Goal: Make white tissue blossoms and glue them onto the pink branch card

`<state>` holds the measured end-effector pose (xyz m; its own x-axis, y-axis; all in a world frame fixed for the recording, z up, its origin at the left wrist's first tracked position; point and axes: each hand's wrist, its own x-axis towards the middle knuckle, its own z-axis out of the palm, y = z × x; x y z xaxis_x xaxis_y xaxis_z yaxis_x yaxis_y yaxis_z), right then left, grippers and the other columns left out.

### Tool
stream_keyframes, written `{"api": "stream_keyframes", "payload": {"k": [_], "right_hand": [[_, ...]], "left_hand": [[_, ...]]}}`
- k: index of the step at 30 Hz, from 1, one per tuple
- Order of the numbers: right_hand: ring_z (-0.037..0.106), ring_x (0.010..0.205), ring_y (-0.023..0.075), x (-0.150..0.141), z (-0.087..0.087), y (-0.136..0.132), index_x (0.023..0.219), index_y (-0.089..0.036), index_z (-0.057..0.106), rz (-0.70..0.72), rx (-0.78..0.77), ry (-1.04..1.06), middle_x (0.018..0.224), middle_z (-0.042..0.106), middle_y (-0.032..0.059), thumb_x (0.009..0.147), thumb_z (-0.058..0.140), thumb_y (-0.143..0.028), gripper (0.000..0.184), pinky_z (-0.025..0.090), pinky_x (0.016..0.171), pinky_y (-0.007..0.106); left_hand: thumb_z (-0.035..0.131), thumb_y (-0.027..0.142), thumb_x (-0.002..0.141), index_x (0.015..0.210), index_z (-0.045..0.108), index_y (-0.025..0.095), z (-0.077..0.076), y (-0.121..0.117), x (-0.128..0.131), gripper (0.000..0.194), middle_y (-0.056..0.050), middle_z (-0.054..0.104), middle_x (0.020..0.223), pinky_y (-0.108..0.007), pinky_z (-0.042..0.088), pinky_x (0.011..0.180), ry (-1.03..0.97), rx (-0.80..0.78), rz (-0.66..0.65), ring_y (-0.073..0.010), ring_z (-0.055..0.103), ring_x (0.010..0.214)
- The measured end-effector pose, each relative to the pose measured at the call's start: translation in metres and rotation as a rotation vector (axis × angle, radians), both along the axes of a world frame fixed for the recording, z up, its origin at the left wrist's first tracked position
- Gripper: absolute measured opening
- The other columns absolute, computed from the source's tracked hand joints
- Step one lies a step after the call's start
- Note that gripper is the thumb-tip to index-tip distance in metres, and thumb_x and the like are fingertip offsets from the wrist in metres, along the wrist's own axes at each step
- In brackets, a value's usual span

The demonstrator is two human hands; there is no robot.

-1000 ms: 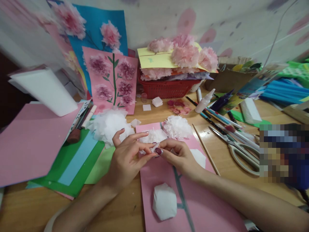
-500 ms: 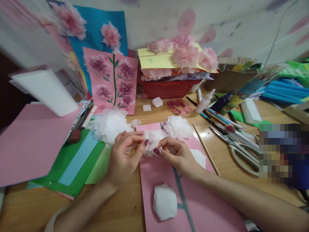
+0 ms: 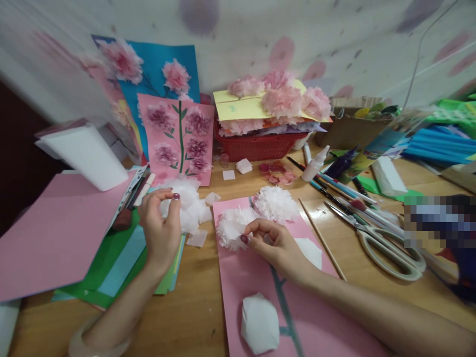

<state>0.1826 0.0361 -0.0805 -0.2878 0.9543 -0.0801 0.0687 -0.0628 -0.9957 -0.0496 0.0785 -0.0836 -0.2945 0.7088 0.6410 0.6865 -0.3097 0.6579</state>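
Note:
My left hand (image 3: 161, 225) is over the pile of white tissue paper squares (image 3: 191, 201), thumb and forefinger tips close together; what they pinch, if anything, I cannot make out. A pink sheet (image 3: 247, 277) with a painted green stem (image 3: 278, 292) lies before me. On it sit two ruffled white paper flowers, the left one (image 3: 234, 228) beside my right fingertips and the other (image 3: 275, 203) behind. My right hand (image 3: 273, 243) is closed in a pinch at the left flower's edge, its contents hidden. White paper pads (image 3: 260, 325) (image 3: 310, 252) lie on the sheet, the second partly behind my hand.
Scissors (image 3: 375, 240), a thin wooden stick (image 3: 322, 238), brushes and a glue bottle (image 3: 315, 163) lie to the right. Coloured paper (image 3: 55, 228) is stacked at left. Finished flower cards (image 3: 182, 134) and a red basket (image 3: 260, 148) stand at the back.
My left hand has moved away from the left flower, leftward to the tissue pile. My right hand stays by the flower. The whole view has shifted slightly.

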Motion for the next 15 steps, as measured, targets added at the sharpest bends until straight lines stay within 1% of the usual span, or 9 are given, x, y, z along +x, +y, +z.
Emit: {"api": "stream_keyframes", "payload": {"k": [2,3,5,6,8,10,11,13,15], "right_hand": [[0.036,0.053,0.0102,0.000,0.000,0.001,0.084,-0.016,0.060,0.002,-0.008,-0.002,0.057,0.042,-0.0053,0.081,0.060,-0.038,0.022,0.027,0.053,0.025],[0.037,0.055,0.0107,0.000,0.000,0.001,0.085,-0.016,0.060,0.006,-0.008,-0.005,0.058,0.042,-0.0051,0.081,0.060,-0.037,0.021,0.028,0.054,0.026],[0.039,0.056,0.0115,0.000,0.000,0.001,0.085,-0.017,0.061,0.013,0.007,-0.018,0.059,0.042,-0.0047,0.081,0.060,-0.037,0.020,0.029,0.056,0.026],[0.039,0.057,0.0117,-0.001,0.000,0.000,0.085,-0.017,0.062,0.018,0.023,-0.026,0.059,0.042,-0.0045,0.081,0.060,-0.036,0.020,0.030,0.057,0.027],[0.038,0.056,0.0118,-0.001,-0.002,-0.001,0.085,-0.017,0.064,0.036,0.059,-0.037,0.058,0.041,-0.0045,0.082,0.059,-0.037,0.021,0.029,0.057,0.027],[0.036,0.055,0.0115,-0.002,-0.003,-0.002,0.086,-0.017,0.066,0.067,0.075,-0.035,0.057,0.040,-0.0047,0.082,0.060,-0.038,0.022,0.028,0.055,0.026],[0.035,0.055,0.0113,-0.002,-0.003,-0.002,0.086,-0.017,0.066,0.074,0.077,-0.027,0.057,0.040,-0.0048,0.082,0.061,-0.038,0.022,0.027,0.054,0.026],[0.035,0.054,0.0106,-0.002,-0.002,-0.002,0.088,-0.018,0.067,0.072,0.045,0.019,0.057,0.040,-0.0050,0.081,0.064,-0.037,0.021,0.026,0.053,0.025],[0.034,0.052,0.0090,-0.002,0.002,-0.001,0.092,-0.019,0.066,0.067,-0.077,0.169,0.058,0.041,-0.0058,0.080,0.067,-0.037,0.022,0.024,0.051,0.024]], "left_hand": [[0.057,0.029,0.087,0.100,0.055,0.022,0.005,0.000,0.001,0.016,-0.010,0.059,0.110,-0.055,0.034,0.102,0.102,0.069,0.093,-0.0306,0.051,0.115],[0.058,0.029,0.087,0.105,0.055,0.021,0.008,-0.003,0.006,0.020,-0.010,0.058,0.114,-0.054,0.033,0.103,0.135,0.091,0.087,-0.0302,0.050,0.116],[0.055,0.029,0.089,0.110,0.055,0.021,0.014,-0.017,0.022,0.023,-0.010,0.061,0.114,-0.049,0.035,0.100,0.231,0.072,-0.081,-0.0275,0.052,0.113],[0.056,0.031,0.089,0.110,0.057,0.023,0.016,-0.025,0.031,0.022,-0.007,0.064,0.107,-0.049,0.035,0.098,0.280,-0.003,-0.165,-0.0273,0.052,0.110],[0.059,0.031,0.087,0.111,0.059,0.025,0.016,-0.040,0.047,0.024,-0.004,0.068,0.099,-0.044,0.038,0.093,0.285,-0.126,-0.318,-0.0253,0.056,0.104],[0.060,0.024,0.087,0.102,0.062,0.027,0.015,-0.049,0.054,0.016,-0.001,0.069,0.092,-0.039,0.041,0.086,0.248,-0.187,-0.415,-0.0221,0.060,0.096],[0.059,0.021,0.086,0.096,0.063,0.027,0.014,-0.049,0.054,0.012,0.000,0.069,0.089,-0.038,0.041,0.084,0.231,-0.187,-0.434,-0.0208,0.061,0.092],[0.058,0.018,0.086,0.088,0.064,0.025,0.013,-0.042,0.047,0.009,0.000,0.068,0.086,-0.038,0.041,0.082,0.214,-0.148,-0.398,-0.0198,0.062,0.086],[0.058,0.020,0.087,0.088,0.065,0.024,0.013,-0.028,0.033,0.009,-0.001,0.069,0.086,-0.040,0.041,0.083,0.234,-0.095,-0.271,-0.0217,0.062,0.086]]}}
